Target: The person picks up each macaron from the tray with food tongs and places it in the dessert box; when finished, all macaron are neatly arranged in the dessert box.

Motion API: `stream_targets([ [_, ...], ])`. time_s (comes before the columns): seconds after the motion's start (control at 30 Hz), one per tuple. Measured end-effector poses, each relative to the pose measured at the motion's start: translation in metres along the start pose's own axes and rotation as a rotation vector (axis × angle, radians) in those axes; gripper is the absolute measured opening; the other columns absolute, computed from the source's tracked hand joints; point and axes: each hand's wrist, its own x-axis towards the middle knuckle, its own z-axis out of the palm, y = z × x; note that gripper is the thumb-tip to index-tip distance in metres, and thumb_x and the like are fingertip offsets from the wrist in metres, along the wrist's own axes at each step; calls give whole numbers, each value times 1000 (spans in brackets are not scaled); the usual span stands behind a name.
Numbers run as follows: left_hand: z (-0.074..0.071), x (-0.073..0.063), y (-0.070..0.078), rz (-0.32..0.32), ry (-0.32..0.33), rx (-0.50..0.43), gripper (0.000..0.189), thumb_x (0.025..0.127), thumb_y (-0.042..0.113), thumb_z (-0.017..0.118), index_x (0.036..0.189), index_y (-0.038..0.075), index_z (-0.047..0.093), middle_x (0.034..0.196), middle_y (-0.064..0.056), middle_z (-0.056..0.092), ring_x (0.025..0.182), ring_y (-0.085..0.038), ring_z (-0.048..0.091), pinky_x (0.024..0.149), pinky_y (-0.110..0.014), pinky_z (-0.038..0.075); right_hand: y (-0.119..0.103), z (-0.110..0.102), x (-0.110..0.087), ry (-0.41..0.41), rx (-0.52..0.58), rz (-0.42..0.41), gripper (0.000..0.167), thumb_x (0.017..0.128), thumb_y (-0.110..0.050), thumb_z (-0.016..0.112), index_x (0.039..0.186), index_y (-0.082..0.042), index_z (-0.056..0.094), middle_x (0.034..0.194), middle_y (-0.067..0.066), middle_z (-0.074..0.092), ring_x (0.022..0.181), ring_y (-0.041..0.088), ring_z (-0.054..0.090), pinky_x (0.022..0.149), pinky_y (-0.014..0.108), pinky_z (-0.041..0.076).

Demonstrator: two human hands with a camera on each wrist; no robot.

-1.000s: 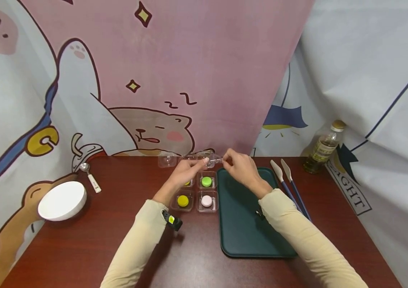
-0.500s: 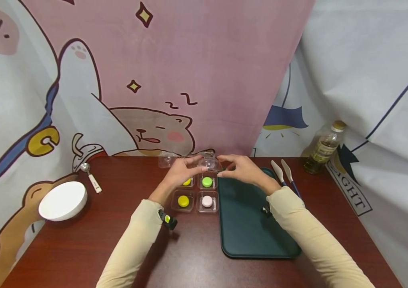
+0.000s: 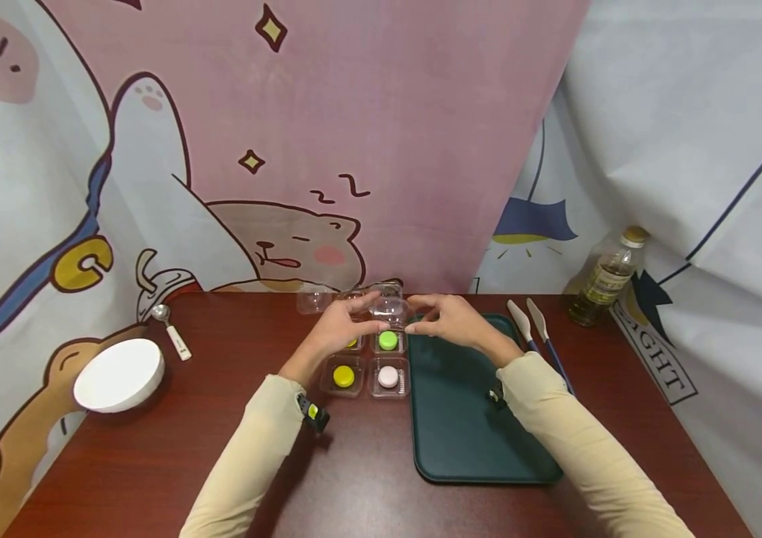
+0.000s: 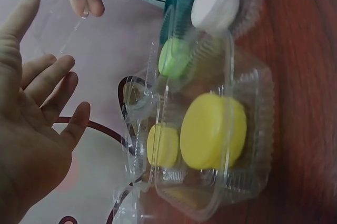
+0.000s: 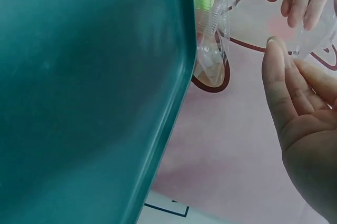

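Both hands hold a clear plastic lid (image 3: 391, 308) raised above the back boxes. My left hand (image 3: 337, 332) grips its left side between thumb and fingers; the sheet spans between them in the left wrist view. On the opposite side, my right hand (image 3: 451, 321) pinches the edge; its thumb and fingertips close on clear plastic in the right wrist view. Below sit several clear plastic boxes (image 3: 327, 390), each with a macaron: a yellow macaron (image 3: 344, 376), a pale pink macaron (image 3: 388, 376), a green macaron (image 3: 388, 341), and another yellow macaron (image 4: 163, 146), mostly hidden by the left hand in the head view.
A dark green tray (image 3: 482, 448) lies right of the boxes. Beyond it are two blue-handled spreaders (image 3: 542, 336) and a bottle (image 3: 603, 284). A white bowl (image 3: 119, 373) and a scoop (image 3: 172, 332) stand left. Another clear lid (image 3: 314, 299) lies by the backdrop.
The right hand has dropped slightly and changed its grip along the lid's right side. The lid has turned from edge-on to facing the camera, and the left hand has lowered a little.
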Motion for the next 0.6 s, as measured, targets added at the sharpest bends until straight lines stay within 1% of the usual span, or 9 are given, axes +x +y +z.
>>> stream_targets([
  [0.07,0,1,0,16,-18,68,77,84,51,79,151,27,51,152,0,54,140,-24,50,113,-49,44,0,1,0,19,-27,-4,70,87,-50,76,146,-17,56,139,7,65,104,24,72,80,40,61],
  [0.13,0,2,-1,32,-37,128,78,84,49,80,151,24,49,153,-2,52,142,-24,49,116,-49,42,1,4,1,25,-44,-3,72,86,-49,78,146,-16,56,137,7,66,101,21,72,81,40,60],
  [0.27,-1,4,-2,46,-77,255,79,84,46,80,152,20,49,155,-10,51,144,-29,46,118,-51,39,1,8,4,10,-91,0,74,86,-46,79,147,-13,54,137,8,66,98,16,71,83,40,59],
  [0.37,-2,4,-1,52,-100,355,79,84,46,80,152,19,50,155,-14,50,143,-32,47,116,-53,40,0,13,6,-4,-155,-2,75,86,-44,80,147,-11,53,139,9,63,102,19,70,86,42,59],
  [0.47,-1,6,-2,67,-117,474,79,84,47,80,151,17,50,154,-15,49,142,-34,48,115,-54,42,0,18,9,-14,-207,4,75,85,-45,80,147,-10,53,139,10,61,106,23,69,87,43,58],
  [0.6,2,9,-5,73,-140,592,79,84,48,80,150,15,52,151,-13,54,143,-33,47,118,-54,38,4,26,13,-25,-241,18,74,85,-46,81,144,-10,56,136,11,61,110,26,66,90,45,57],
])
